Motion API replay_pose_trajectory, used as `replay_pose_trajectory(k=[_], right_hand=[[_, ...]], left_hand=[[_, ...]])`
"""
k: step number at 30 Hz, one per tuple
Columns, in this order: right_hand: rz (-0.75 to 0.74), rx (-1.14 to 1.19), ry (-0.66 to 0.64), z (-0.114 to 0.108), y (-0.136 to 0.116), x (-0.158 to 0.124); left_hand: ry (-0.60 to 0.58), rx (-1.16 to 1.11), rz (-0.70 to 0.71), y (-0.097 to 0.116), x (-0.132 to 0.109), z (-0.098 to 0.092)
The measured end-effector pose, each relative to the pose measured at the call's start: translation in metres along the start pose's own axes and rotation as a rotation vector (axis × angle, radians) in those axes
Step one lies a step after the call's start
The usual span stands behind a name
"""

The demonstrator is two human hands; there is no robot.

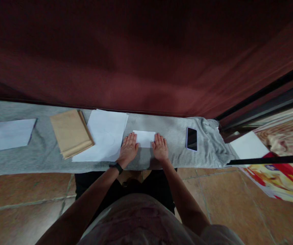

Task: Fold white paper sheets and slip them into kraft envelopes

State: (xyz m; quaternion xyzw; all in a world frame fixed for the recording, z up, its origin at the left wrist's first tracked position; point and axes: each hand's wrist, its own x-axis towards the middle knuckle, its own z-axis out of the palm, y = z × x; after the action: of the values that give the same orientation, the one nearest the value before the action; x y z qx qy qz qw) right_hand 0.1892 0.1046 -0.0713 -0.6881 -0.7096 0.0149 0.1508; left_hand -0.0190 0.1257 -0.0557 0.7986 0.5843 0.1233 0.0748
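Observation:
A small folded white paper [144,137] lies on a grey cloth-covered ledge [172,136]. My left hand [128,149] rests flat with fingers stretched out at the paper's left edge, partly over a stack of white sheets [105,134]. It wears a black wristband. My right hand [160,147] lies flat at the paper's right edge, fingers together and extended. Neither hand holds anything.
A pile of brown envelopes [70,132] lies left of the white sheets, and another white sheet [7,134] lies at the far left. A dark phone [192,138] lies to the right. A dark red curtain [146,61] hangs behind. Tiled floor and a printed poster [276,180] are below right.

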Motion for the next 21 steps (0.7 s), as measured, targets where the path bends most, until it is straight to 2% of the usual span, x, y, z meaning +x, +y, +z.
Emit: replay_pose_trajectory(k=[5,10,14,21], right_hand=[[0.026,0.006,0.005,-0.001,-0.002,-0.001],[0.018,0.046,0.010,-0.002,-0.013,-0.002],[-0.109,0.089,-0.037,0.001,-0.023,-0.007],[-0.090,0.106,0.000,-0.001,-0.011,-0.017]], left_hand=[[0.001,0.011,0.114,0.022,0.008,-0.002],[-0.060,0.005,0.211,0.037,0.010,0.008],[-0.070,0.004,0.229,0.032,0.007,0.011],[-0.078,0.005,0.210,0.010,0.000,0.001]])
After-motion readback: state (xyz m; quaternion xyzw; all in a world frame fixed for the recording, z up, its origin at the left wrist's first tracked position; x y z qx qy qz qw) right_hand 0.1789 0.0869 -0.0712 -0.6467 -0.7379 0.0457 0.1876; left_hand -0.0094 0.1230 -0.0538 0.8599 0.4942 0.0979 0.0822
